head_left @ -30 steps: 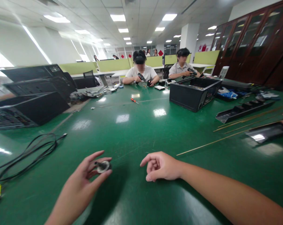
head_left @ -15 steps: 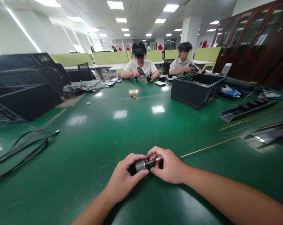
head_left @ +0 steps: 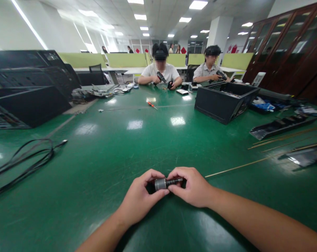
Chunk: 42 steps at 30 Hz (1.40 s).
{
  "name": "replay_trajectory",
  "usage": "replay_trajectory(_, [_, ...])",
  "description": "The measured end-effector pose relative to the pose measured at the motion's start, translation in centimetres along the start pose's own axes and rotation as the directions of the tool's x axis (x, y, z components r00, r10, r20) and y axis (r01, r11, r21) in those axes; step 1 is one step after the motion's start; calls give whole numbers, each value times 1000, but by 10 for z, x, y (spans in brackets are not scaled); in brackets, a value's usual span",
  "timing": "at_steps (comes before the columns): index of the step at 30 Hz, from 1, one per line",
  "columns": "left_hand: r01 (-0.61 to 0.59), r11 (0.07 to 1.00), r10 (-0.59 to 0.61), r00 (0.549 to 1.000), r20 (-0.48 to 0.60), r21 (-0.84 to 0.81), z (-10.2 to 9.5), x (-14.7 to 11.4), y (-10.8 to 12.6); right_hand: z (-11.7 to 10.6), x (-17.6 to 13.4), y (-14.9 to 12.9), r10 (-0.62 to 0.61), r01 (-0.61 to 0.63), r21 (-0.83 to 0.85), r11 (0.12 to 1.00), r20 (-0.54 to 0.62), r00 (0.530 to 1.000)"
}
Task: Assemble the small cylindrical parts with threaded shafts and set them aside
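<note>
Part [head_left: 160, 184], lower centre: fingers [head_left: 159, 196] of left hand [head_left: 137, 196] and right hand [head_left: 196, 189] pinch it, nearly closed; uneven pull could slip it loose.

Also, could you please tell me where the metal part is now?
In the head view, the metal part is low and near the middle, held between the left hand and the right hand, over the green table.

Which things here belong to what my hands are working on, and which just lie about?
In use:
grey cylindrical metal part with slim dark shaft, held by left hand and right hand

Apparently lying about:
looped black cable
orange-handled screwdriver
nearest thin brass-coloured rod
open black box-shaped case
</note>
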<state>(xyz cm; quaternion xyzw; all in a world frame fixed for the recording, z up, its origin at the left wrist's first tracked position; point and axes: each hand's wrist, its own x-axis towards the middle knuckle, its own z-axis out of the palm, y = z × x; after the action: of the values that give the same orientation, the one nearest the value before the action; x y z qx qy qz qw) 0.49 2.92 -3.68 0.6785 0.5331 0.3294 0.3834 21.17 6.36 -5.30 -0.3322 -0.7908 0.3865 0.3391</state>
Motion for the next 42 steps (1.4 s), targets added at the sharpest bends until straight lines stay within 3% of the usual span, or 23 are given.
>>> replay_trajectory(42, [-9, 999, 11, 1000, -28, 39, 1, -2, 3, -4, 2, -1, -5, 5, -53, 999, 1, 1000])
